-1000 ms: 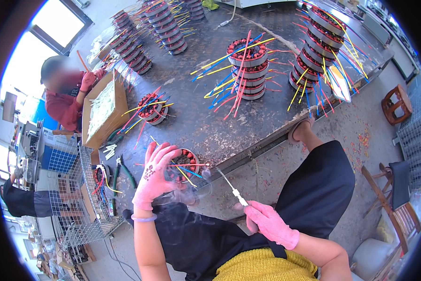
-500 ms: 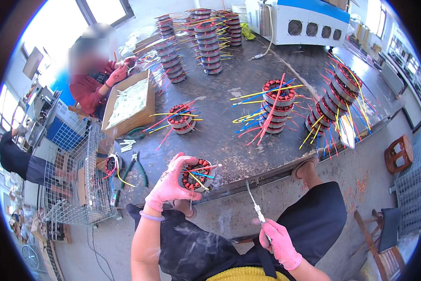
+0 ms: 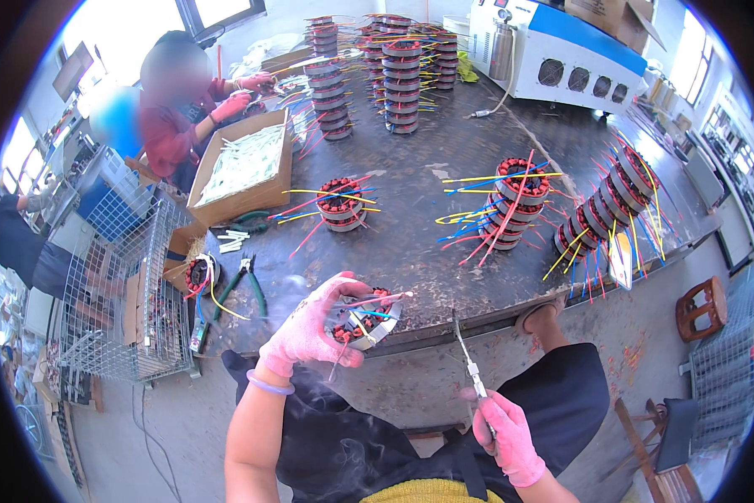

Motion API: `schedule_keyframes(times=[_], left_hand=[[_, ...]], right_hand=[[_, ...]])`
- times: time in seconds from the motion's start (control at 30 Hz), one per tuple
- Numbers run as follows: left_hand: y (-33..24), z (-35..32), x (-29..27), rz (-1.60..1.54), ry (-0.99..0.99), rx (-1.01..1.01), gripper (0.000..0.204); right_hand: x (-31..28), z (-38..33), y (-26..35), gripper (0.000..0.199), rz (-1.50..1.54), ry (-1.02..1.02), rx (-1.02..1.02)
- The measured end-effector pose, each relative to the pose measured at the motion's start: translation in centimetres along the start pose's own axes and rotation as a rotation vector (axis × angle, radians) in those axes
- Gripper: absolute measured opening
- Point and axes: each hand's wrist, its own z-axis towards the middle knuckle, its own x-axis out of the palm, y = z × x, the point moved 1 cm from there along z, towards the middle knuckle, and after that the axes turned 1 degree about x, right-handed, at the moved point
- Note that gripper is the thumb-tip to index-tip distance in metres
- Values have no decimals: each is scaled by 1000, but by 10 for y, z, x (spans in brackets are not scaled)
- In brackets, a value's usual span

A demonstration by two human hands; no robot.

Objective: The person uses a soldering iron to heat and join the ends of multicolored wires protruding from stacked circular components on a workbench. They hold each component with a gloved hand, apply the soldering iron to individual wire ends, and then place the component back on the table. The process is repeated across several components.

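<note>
My left hand, in a pink glove, grips a motor stator, a grey ring with red-black windings. Red, yellow and blue wires stick out of its top, and it is tilted over the table's near edge. Thin smoke drifts around that hand and over my lap. In my right hand, also pink-gloved, the fingers are closed round the handle of a soldering iron. Its long thin metal tip points up and away, to the right of the stator and apart from it.
On the dark table stand a short stator stack, a taller one and a leaning stack. Green-handled pliers lie left, near a carton of white sleeves and a wire basket. A co-worker sits far left.
The stator in my left hand has shifted slightly right within the picture and tilts more. The soldering iron is a little farther right and lower. The whole view has turned slightly.
</note>
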Motion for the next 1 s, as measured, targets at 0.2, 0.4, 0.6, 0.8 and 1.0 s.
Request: schedule_keyframes(times=[0.2, 0.4, 0.6, 0.8, 1.0], left_hand=[[4, -2, -6, 98, 76, 82, 98], [-5, 3, -4, 323, 40, 117, 99], [7, 13, 3, 703, 9, 304, 81], [14, 25, 7, 769, 92, 252, 81], [14, 25, 8, 823, 87, 248, 80]], right_hand=[[7, -5, 9, 42, -23, 13, 16], [14, -6, 10, 41, 8, 50, 22], [5, 10, -14, 39, 115, 94, 115], [1, 24, -43, 37, 149, 122, 134], [0, 31, -44, 35, 140, 157, 131]])
